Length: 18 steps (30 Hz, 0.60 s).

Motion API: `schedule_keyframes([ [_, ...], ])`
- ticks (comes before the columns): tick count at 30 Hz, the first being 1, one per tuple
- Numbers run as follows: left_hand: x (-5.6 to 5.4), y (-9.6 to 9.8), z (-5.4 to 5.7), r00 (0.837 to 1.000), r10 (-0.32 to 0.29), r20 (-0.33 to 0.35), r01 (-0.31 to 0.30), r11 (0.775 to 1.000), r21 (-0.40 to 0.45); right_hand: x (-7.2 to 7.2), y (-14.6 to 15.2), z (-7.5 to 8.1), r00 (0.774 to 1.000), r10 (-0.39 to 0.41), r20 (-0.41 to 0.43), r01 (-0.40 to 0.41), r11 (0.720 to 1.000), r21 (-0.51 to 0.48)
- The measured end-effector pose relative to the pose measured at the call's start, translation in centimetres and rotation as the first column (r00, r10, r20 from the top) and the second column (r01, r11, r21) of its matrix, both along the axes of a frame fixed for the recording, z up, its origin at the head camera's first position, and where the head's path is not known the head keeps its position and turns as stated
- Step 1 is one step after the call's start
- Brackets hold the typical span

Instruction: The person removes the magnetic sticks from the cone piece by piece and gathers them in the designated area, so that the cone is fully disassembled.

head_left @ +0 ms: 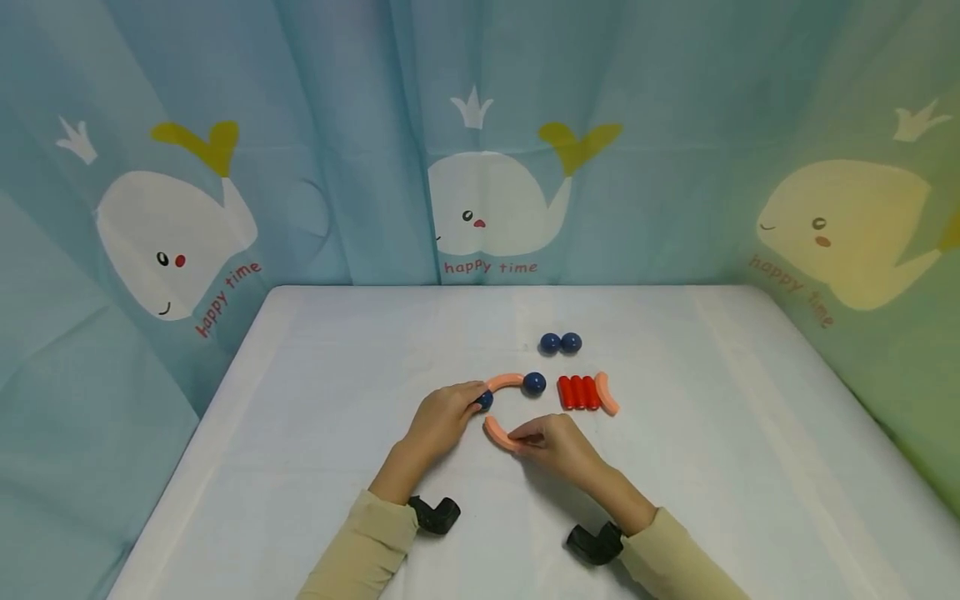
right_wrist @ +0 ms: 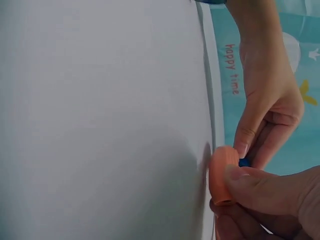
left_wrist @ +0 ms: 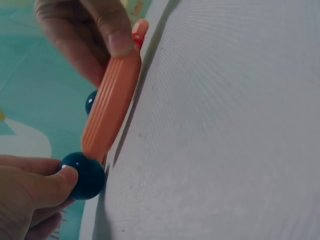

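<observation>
My left hand pinches a blue ball between thumb and fingers. From that ball an orange curved stick arcs to a second blue ball on its right. Nearer the front, my right hand pinches another orange curved stick at its right end. This stick is grooved along its side in the left wrist view, and its free end lies close to the ball in my left hand. In the right wrist view the stick covers most of that ball.
Right of the hands, several red sticks lie side by side, with one more orange curved stick beside them. Farther back, two blue balls sit together. A white table carries everything; a whale-print curtain hangs behind it.
</observation>
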State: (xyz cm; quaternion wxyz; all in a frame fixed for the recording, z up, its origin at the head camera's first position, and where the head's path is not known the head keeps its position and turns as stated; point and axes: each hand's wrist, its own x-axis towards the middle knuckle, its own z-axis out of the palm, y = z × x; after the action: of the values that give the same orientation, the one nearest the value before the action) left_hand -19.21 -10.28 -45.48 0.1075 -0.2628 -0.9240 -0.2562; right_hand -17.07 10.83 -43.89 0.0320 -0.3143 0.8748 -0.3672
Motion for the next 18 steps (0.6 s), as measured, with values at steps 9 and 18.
schedule_keyframes([
  [9,0.2,0.2,0.4,1.0,0.018,0.015,-0.018,1.0,-0.01,0.4,2.3,0.7,0.997,-0.076,-0.029,0.075,0.996,-0.038],
  [18,0.2,0.4,0.2,0.999,0.022,0.036,-0.022,1.0,0.002,0.1,4.9,1.4,0.968,-0.251,-0.02,0.251,0.968,-0.031],
])
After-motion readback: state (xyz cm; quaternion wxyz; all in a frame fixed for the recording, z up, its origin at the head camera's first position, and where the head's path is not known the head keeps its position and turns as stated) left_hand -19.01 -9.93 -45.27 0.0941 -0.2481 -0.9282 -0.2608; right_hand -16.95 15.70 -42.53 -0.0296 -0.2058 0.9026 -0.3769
